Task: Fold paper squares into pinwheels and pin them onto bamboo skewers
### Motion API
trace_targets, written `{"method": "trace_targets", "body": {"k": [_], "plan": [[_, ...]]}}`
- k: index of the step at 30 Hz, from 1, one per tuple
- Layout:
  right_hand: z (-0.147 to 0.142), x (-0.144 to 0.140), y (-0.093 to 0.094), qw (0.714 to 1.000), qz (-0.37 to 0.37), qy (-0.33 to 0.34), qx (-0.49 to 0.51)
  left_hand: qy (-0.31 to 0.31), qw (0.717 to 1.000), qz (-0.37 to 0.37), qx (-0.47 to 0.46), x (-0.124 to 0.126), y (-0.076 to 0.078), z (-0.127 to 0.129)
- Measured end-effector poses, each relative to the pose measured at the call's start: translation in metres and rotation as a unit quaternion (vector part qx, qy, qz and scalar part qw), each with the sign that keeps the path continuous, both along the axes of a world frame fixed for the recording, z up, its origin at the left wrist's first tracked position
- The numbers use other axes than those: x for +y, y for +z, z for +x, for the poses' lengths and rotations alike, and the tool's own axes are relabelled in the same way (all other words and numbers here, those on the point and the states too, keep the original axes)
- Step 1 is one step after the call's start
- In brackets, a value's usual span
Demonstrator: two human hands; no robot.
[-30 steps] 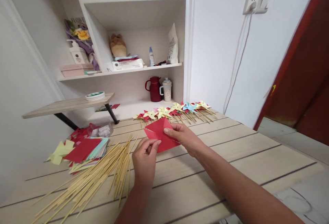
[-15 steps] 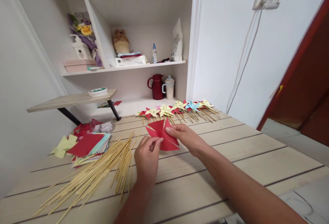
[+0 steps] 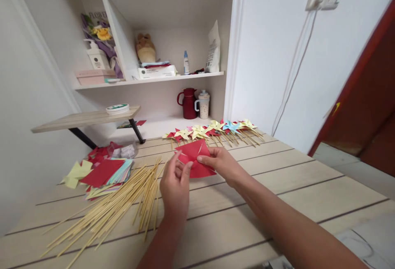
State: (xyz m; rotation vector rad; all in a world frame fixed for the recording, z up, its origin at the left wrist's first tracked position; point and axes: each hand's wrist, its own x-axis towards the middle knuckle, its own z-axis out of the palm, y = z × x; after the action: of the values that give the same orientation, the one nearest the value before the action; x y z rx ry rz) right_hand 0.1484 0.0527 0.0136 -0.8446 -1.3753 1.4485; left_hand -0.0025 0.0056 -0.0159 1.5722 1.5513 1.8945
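Observation:
A red cut paper square is held just above the wooden table. My right hand pinches its middle with the thumb on top. My left hand grips the paper's left flap between thumb and fingers. A heap of bamboo sticks lies on the table to the left of my left hand. Behind the paper, a row of finished paper pinwheels on sticks lies along the table's far edge.
A stack of coloured paper squares sits at the far left of the table, with a clear plastic bag behind it. White shelves hold a red jug, a cup and bottles. A small side table stands left.
The red paper's flaps have been bent over toward its middle, and my left hand has shifted up onto the left flap. The view has tilted slightly.

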Motion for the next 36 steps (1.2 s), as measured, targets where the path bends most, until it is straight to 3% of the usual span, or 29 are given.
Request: {"method": "trace_targets", "body": {"k": [5,11,14,27,36], "plan": [[0.004,0.003,0.003,0.999,0.005,-0.025,0.030,-0.025,0.990,-0.039,-0.136,0.008,0.004,-0.007],[0.002,0.003,0.002,0.999,0.007,-0.036,0.016,-0.091,0.995,0.028,-0.035,0.000,0.006,0.003],[0.001,0.003,0.000,1.000,0.019,-0.019,0.001,-0.119,0.993,0.013,0.012,-0.004,0.005,0.007],[0.000,0.001,-0.002,1.000,0.018,0.012,0.009,-0.083,0.996,-0.005,-0.023,0.001,0.008,0.001],[-0.002,-0.005,0.002,0.999,-0.004,0.042,-0.005,-0.045,0.993,-0.035,-0.105,0.007,0.002,-0.004]]}}
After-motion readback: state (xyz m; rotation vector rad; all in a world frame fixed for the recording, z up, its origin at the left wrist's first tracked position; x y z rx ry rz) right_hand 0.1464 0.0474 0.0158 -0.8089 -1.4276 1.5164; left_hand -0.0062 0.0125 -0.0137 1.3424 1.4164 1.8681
